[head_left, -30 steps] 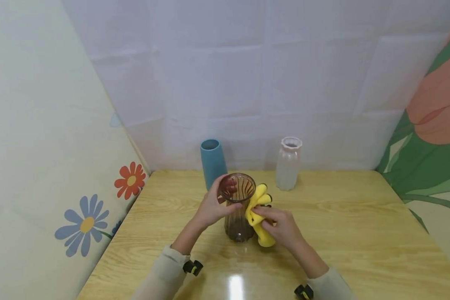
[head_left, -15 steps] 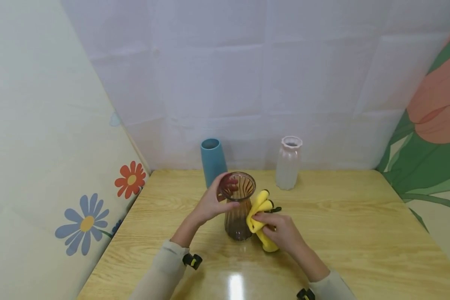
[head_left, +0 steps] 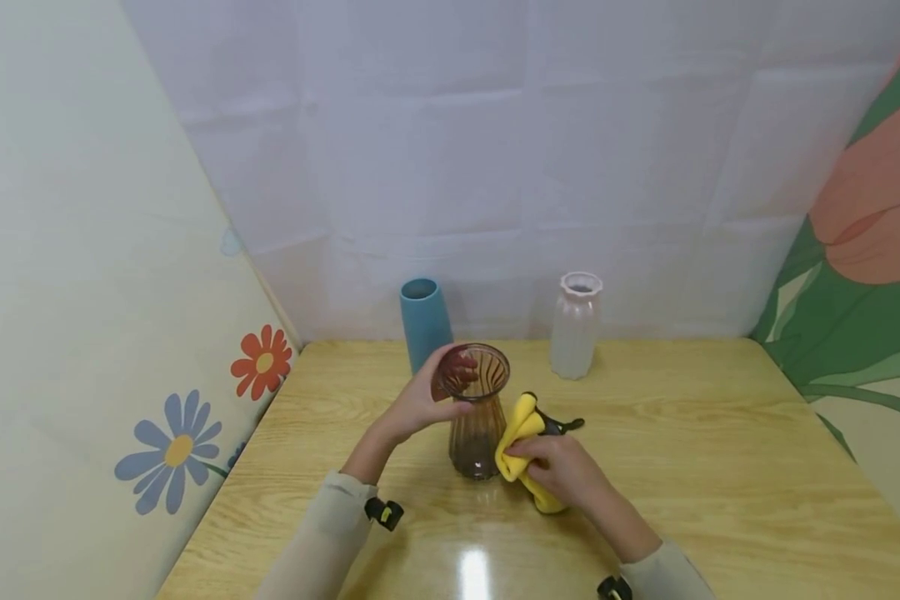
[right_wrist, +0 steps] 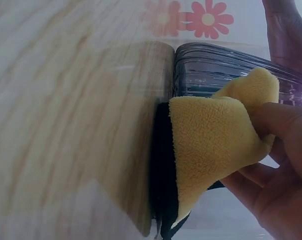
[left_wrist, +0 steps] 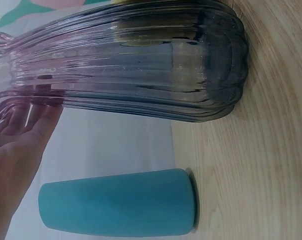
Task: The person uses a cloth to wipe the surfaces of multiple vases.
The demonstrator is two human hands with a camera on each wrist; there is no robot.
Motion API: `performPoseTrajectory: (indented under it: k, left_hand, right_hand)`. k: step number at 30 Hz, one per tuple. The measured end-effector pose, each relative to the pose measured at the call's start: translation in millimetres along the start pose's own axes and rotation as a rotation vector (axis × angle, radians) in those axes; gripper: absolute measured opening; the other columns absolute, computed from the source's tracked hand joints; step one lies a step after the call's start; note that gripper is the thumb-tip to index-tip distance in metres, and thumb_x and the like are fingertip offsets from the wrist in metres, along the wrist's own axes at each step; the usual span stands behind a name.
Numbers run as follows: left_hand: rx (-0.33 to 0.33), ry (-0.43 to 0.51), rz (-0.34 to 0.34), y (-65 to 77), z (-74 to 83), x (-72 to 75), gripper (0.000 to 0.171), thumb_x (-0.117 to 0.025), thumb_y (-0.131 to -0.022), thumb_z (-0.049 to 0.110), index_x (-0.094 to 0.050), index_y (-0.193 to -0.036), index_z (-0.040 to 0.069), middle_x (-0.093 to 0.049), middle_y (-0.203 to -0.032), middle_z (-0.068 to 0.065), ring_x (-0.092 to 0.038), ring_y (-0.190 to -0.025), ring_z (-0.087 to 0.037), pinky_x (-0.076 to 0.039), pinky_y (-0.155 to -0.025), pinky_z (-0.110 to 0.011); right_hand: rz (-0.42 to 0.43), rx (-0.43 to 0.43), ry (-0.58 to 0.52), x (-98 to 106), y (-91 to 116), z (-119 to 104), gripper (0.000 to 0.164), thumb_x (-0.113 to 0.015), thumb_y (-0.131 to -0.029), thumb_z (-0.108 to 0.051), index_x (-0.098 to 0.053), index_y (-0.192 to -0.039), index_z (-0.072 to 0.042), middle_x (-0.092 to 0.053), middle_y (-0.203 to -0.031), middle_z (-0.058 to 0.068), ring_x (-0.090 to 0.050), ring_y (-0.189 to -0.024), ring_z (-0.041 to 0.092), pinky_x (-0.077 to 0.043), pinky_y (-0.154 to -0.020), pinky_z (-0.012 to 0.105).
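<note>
A ribbed, see-through purple-brown glass vase [head_left: 474,442] [left_wrist: 141,70] stands upright on the table. My left hand [head_left: 418,406] holds it round the neck, thumb in front and fingers showing through the glass. To the right of the vase, my right hand [head_left: 566,471] pinches a folded yellow cleaning cloth [head_left: 523,429] with a black edge and a black loop. In the right wrist view the fluffy cloth [right_wrist: 211,132] hangs down from thumb and fingers beside the vase's lower part [right_wrist: 206,67]. Whether it touches the glass I cannot tell.
Behind the left hand stands a blue-teal vase [head_left: 424,323]. A white-pink vase [head_left: 574,333] with a scalloped rim is farther back to the right. Both stand on the wood-grain table [head_left: 705,450], near the pale back wall [head_left: 450,167].
The right hand and the yellow cloth have moved slightly down and right along the glass vase's side, and more of the black loop shows. The left hand keeps its hold on the neck.
</note>
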State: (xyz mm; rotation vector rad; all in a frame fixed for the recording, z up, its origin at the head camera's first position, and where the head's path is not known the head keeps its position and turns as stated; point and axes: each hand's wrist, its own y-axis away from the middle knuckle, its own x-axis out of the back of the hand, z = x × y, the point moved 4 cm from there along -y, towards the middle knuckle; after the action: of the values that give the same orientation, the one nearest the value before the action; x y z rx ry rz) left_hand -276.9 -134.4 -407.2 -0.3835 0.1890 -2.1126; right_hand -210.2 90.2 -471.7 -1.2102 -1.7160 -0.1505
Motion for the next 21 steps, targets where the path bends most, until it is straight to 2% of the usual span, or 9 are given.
performPoseTrajectory:
  k: [3, 7, 14, 18, 21]
  left_hand:
    - [-0.009, 0.017, -0.016, -1.1, -0.9, 0.1, 0.098, -0.085, -0.083, 0.035, -0.026, -0.156, 0.008, -0.046, -0.145, -0.024, -0.052, -0.131, -0.038, -0.043, -0.106, -0.062]
    - [0.003, 0.017, -0.015, -1.4, -1.6, 0.6, 0.102, -0.086, -0.081, 0.039, -0.025, -0.157, 0.010, -0.045, -0.146, -0.023, -0.051, -0.131, -0.036, -0.042, -0.107, -0.063]
    - [0.012, 0.046, -0.025, -1.3, -3.0, 1.0, 0.100, -0.086, -0.083, 0.034, -0.024, -0.158, 0.010, -0.042, -0.149, -0.023, -0.048, -0.134, -0.038, -0.036, -0.108, -0.067]
    - [-0.009, 0.049, -0.028, -0.2, -3.8, 0.3, 0.102, -0.084, -0.084, 0.038, -0.021, -0.159, 0.009, -0.041, -0.150, -0.023, -0.046, -0.136, -0.041, -0.035, -0.109, -0.068]
    - [-0.029, 0.048, -0.015, 2.8, -3.8, -2.6, 0.107, -0.084, -0.084, 0.039, -0.016, -0.160, 0.006, -0.038, -0.152, -0.024, -0.042, -0.139, -0.042, -0.032, -0.112, -0.066]
  right_hand:
    - [-0.029, 0.010, 0.015, -0.9, -0.1, 1.0, 0.036, -0.073, -0.080, 0.007, -0.080, -0.108, -0.013, -0.077, -0.107, 0.000, -0.072, -0.098, 0.022, -0.060, -0.084, 0.038]
    - [-0.079, 0.000, 0.042, -2.6, -1.6, 2.2, 0.034, -0.071, -0.081, 0.005, -0.080, -0.107, -0.015, -0.077, -0.107, -0.001, -0.072, -0.099, 0.020, -0.059, -0.084, 0.038]
    - [-0.151, -0.023, 0.104, -4.6, -5.1, 1.9, 0.030, -0.072, -0.082, 0.002, -0.082, -0.103, -0.017, -0.078, -0.104, -0.003, -0.072, -0.097, 0.018, -0.059, -0.081, 0.036]
    - [-0.173, -0.017, 0.127, -3.3, -5.8, 0.7, 0.028, -0.073, -0.082, 0.000, -0.082, -0.102, -0.018, -0.078, -0.102, -0.003, -0.072, -0.095, 0.018, -0.059, -0.080, 0.037]
    - [-0.183, -0.013, 0.100, 1.1, -4.4, 1.4, 0.029, -0.071, -0.083, 0.000, -0.081, -0.104, -0.017, -0.077, -0.105, 0.000, -0.072, -0.098, 0.020, -0.059, -0.083, 0.039]
